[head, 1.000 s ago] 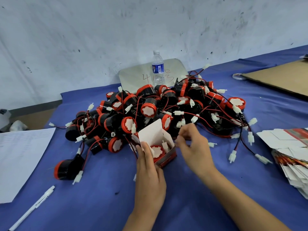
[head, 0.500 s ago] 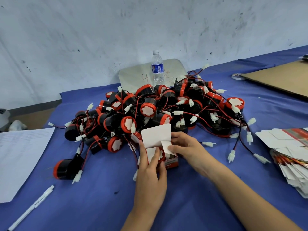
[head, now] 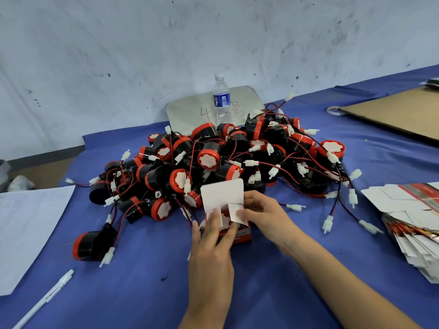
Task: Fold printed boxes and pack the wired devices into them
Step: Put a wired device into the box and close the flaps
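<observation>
A small red printed box stands on the blue cloth in front of a heap of black-and-red wired devices. Its white top lid stands upright and a wired device shows inside. My left hand grips the box's near side, and its fingers press the left side flap down. My right hand pinches the right side flap and bends it inward over the opening. A stack of flat unfolded boxes lies at the right.
One loose device lies to the left of the heap. A sheet of paper and a white pen lie at the left. A water bottle stands before a metal tray. Brown cardboard lies at the far right.
The right hand came back from the heap to the box and took the right flap. The lid rose upright, and both side flaps are folding in over the device.
</observation>
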Demonstrator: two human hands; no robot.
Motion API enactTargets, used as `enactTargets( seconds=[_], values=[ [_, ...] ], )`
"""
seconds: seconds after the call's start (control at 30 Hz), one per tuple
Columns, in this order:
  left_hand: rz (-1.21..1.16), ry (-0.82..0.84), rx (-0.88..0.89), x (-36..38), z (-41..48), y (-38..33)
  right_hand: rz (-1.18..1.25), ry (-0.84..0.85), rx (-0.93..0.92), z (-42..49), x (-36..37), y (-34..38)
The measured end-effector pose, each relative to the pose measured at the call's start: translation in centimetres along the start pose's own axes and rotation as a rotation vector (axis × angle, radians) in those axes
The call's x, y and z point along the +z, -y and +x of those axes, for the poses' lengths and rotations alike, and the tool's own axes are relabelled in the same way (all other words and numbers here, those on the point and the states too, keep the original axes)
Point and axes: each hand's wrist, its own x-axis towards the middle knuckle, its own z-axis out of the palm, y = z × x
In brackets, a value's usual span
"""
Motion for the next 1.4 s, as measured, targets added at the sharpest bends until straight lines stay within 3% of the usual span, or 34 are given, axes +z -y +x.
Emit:
enactTargets(
  seconds=[0.1, 0.37, 0.53, 0.67, 0.77, 0.83, 0.93, 1.17, 1.4],
  values=[
    [0.041, -0.038, 0.11, 0.2, 0.2, -0.3, -0.003, 0.002, -0.019, -0.1, 0.1, -0.2],
    [-0.144, 0.094, -0.053, 0.0, 0.0, -0.8, -0.091, 0.036, -0.097, -0.3, 0.3, -0.2],
    [-0.34, -0.006, -0.136, -0.6, 0.0, -0.6, -0.125, 0.065, -0.13, -0.6, 0.5, 0.0],
    [-0.293, 0.014, -0.107, -0.7, 0.2, -0.6, -0.203, 0.093, -0.202, -0.8, 0.7, 0.3],
    [-0.292, 0.04, -0.082, -0.5, 0.4, -0.1, -0.033, 0.119, -0.255, -1.4, 0.9, 1.2],
    [-0.308, 0.089, -0.059, -0.5, 0.4, 0.1, 0.005, 0.049, -0.299, -1.5, 1.2, 1.5],
    [-0.355, 0.11, -0.022, -0.3, 0.5, 0.1, -0.059, -0.078, -0.343, -1.3, 1.4, 1.1],
    [-0.392, 0.099, -0.01, 0.2, 0.4, 0.2, -0.216, -0.145, -0.38, -0.9, 0.8, 1.1],
    [-0.335, 0.033, -0.065, 0.4, 0.8, -0.2, -0.317, -0.042, -0.343, -1.2, 0.7, 1.3]
  ],
)
